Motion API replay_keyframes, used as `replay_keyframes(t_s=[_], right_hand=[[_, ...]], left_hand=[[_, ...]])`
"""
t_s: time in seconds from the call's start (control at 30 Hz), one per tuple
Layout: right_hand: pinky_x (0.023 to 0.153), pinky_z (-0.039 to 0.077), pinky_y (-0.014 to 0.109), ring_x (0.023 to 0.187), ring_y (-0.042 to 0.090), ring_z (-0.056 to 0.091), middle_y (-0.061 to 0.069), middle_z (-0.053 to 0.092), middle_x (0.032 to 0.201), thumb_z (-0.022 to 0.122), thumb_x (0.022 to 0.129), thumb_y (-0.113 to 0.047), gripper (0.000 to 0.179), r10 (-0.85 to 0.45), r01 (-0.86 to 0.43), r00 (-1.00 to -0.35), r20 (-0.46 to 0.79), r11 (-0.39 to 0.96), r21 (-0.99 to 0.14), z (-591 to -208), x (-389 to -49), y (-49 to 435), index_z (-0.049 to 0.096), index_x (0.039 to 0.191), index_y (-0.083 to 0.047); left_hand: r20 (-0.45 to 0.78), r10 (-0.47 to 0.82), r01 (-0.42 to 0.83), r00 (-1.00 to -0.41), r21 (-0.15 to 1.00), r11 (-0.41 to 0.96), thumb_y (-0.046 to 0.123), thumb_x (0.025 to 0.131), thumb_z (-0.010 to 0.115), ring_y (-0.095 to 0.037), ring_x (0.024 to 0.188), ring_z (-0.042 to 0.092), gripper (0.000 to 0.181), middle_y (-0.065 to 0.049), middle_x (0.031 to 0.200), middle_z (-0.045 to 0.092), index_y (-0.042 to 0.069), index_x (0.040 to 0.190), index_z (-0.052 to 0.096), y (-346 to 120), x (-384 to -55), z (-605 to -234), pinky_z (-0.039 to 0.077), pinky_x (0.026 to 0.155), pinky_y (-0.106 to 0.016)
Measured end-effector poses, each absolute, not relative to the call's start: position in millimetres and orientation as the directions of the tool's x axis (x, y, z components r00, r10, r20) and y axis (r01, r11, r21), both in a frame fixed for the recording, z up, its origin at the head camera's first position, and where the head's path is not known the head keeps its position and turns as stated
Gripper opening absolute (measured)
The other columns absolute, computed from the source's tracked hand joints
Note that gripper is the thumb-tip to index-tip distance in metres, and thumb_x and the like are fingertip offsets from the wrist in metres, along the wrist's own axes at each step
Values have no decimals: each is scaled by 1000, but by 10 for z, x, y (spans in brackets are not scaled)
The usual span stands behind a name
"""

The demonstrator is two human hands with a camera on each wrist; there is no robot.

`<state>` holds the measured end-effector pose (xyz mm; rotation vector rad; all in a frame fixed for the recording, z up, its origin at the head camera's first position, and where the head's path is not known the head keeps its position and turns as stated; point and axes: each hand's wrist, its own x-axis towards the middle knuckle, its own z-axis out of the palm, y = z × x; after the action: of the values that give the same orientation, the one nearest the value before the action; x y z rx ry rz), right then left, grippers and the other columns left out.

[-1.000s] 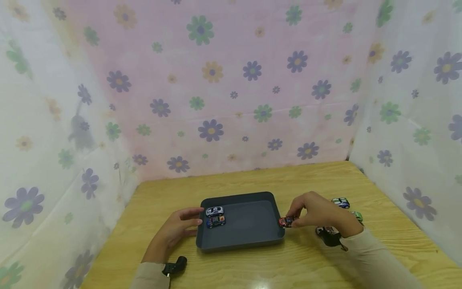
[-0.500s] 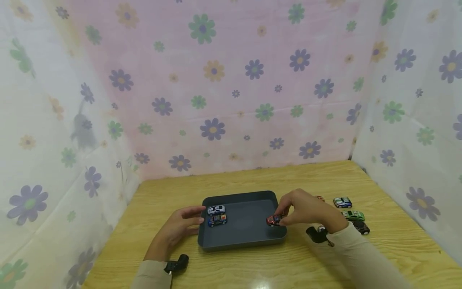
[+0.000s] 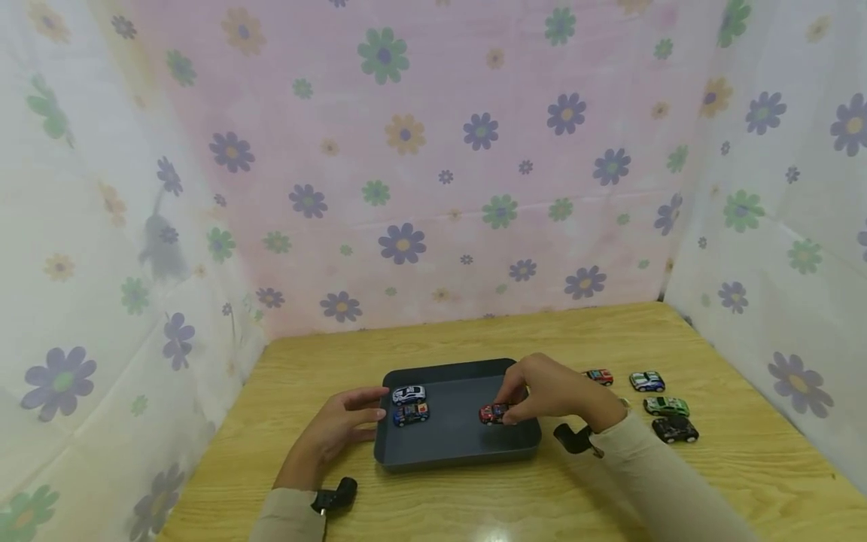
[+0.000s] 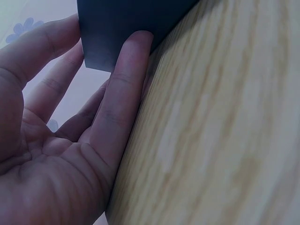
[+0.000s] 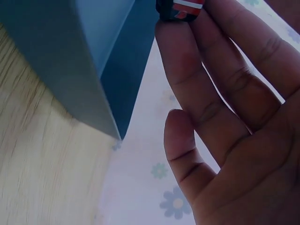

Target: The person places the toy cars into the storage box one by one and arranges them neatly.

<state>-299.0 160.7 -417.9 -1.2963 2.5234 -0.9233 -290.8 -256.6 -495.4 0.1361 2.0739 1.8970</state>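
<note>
My right hand [image 3: 552, 388] pinches a red and black toy car [image 3: 492, 413] by its rear end, over the right half of the dark grey tray [image 3: 443, 457]. In the right wrist view the end of that car [image 5: 187, 8] shows at the fingertips, beside the tray wall [image 5: 61, 65]. On the tray's left side sit a white and black toy car [image 3: 409, 394] and a blue toy car [image 3: 411, 414], side by side. My left hand [image 3: 339, 421] rests against the tray's left end, fingers extended; a fingertip touches the outer wall [image 4: 105, 35].
On the wooden table [image 3: 325, 357] to the right stand a red and orange toy car [image 3: 599, 376], a white and blue one [image 3: 647, 381], a green one [image 3: 667, 406] and a black one [image 3: 676, 429]. Flowered cloth [image 3: 433, 188] surrounds the table's back and sides.
My right hand has carried the red toy car leftward from the tray's right rim to over its floor. The left hand keeps its place at the tray.
</note>
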Motion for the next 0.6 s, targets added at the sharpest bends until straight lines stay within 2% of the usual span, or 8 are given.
replay_keyframes(t_s=[0.27, 0.6], right_hand=[[73, 59, 22, 80, 0, 68, -11, 73, 94, 86, 87, -25, 15, -803, -694, -584, 117, 420, -585, -4189, -3032, 1438, 84, 101, -23], [72, 59, 21, 80, -1, 69, -11, 74, 95, 88, 84, -22, 12, -784, -636, -619, 33, 477, -607, -4169, -3049, 1120, 84, 95, -22]], left_hand=[[-175, 286, -146, -942, 982, 119, 17, 94, 78, -24, 121, 62, 62, -20, 158, 43, 7, 150, 54, -2564, -2903, -4949, 61, 94, -47], [-178, 284, -149, -942, 982, 120, 18, 95, 78, -25, 124, 61, 62, -19, 158, 44, 7, 150, 54, -2562, -2899, -4938, 60, 96, -47]])
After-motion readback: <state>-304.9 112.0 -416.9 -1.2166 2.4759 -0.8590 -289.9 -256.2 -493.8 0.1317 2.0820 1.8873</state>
